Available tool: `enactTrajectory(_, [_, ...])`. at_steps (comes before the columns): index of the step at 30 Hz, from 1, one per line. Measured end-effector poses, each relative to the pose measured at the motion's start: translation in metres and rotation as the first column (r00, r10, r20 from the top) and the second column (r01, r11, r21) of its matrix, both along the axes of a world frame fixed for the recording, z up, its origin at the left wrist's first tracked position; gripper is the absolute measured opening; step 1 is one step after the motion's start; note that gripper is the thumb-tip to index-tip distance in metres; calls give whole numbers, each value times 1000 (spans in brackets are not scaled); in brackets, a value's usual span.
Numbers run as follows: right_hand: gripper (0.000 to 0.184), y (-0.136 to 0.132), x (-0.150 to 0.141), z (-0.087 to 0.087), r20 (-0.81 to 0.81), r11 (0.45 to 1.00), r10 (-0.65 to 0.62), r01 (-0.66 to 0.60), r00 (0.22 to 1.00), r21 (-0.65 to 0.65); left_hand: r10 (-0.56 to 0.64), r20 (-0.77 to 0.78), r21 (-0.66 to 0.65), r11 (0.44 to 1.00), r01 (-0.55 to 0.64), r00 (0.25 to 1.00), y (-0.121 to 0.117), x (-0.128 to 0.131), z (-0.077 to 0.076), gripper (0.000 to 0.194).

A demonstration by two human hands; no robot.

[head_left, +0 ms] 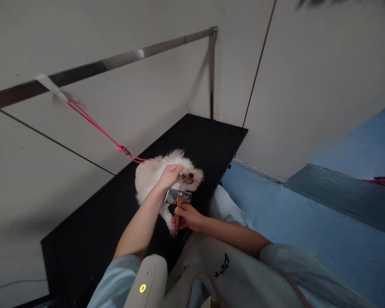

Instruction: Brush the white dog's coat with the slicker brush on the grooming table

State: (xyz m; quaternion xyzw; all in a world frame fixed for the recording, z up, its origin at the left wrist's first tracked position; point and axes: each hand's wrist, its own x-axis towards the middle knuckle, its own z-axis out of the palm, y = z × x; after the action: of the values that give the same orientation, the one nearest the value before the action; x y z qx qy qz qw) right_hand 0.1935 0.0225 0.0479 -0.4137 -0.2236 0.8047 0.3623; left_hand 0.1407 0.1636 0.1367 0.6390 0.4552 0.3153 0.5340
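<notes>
Along the wall (167,85), a metal bar (167,47) runs above the black bench (211,137), and a pink leash (98,127) slopes from it down to the white dog (146,177), which is on the bench with its muzzle toward the person's right. The left forearm (139,222) crosses in front of the dog's body, hiding part of it. Just below the muzzle I see the brush (172,197), its orange handle pointing away from the person, its wide flat head set crosswise at the far end. The right hand (188,216) wraps closed around that handle; the left hand (171,173) is curled tight on the fur beside the dog's face.
</notes>
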Motion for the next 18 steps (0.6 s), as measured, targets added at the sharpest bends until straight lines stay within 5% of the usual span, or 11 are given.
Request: enactTrajectory(18, [19,-23,25,10,-33,986,159,-161,987,-46,82,54,-54,995,-79,995,-7,5,7,32])
